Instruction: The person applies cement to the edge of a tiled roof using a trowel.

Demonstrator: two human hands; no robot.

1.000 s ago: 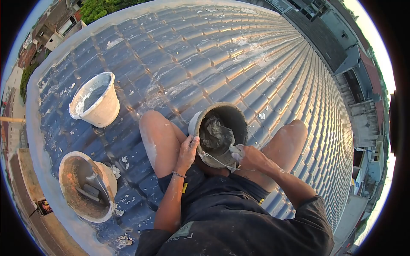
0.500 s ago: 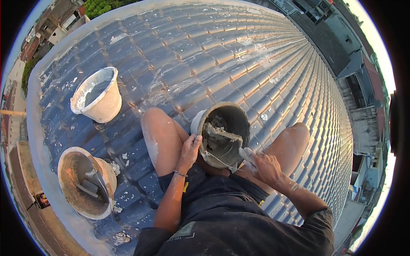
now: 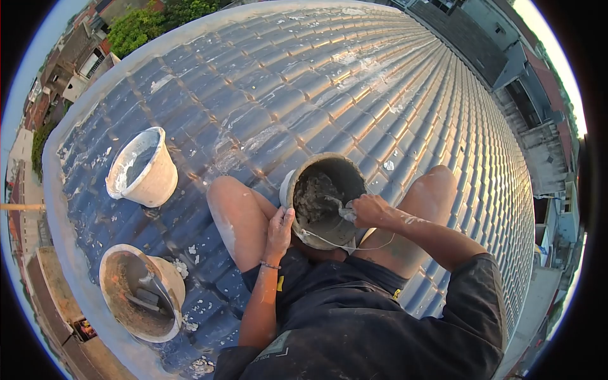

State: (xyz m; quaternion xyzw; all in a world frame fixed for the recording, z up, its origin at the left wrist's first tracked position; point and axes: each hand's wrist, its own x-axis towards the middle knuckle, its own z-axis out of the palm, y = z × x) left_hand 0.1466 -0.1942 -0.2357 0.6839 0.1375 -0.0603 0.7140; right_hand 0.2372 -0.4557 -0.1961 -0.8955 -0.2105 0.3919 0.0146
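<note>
A dark-lined bucket (image 3: 285, 190) stands tilted between my bent legs, with wet grey mortar (image 3: 313, 196) inside. My left hand (image 3: 278, 232) is closed on its near left rim, thumb up against the outside. At the opposite side, my right hand (image 3: 369, 211) makes a closed grip around a mortar-smeared trowel (image 3: 346, 211), whose working end reaches into the bucket; the mortar hides most of its blade. The thin wire handle (image 3: 329, 243) hangs over the bucket's near side.
Blue-grey roof tiles (image 3: 253, 95) slope around me. On my left stand a pale bucket (image 3: 155, 180) and another bucket (image 3: 175, 285) holding tools (image 3: 147, 297). White crumbs (image 3: 193, 253) lie beside them. A cemented roof edge (image 3: 60, 183) runs along the left, with buildings beyond.
My right hand has moved up and left, from outside the bucket's lower right to its rim, bringing the trowel inside. The ridge of mortar has slumped. My left hand keeps its hold.
</note>
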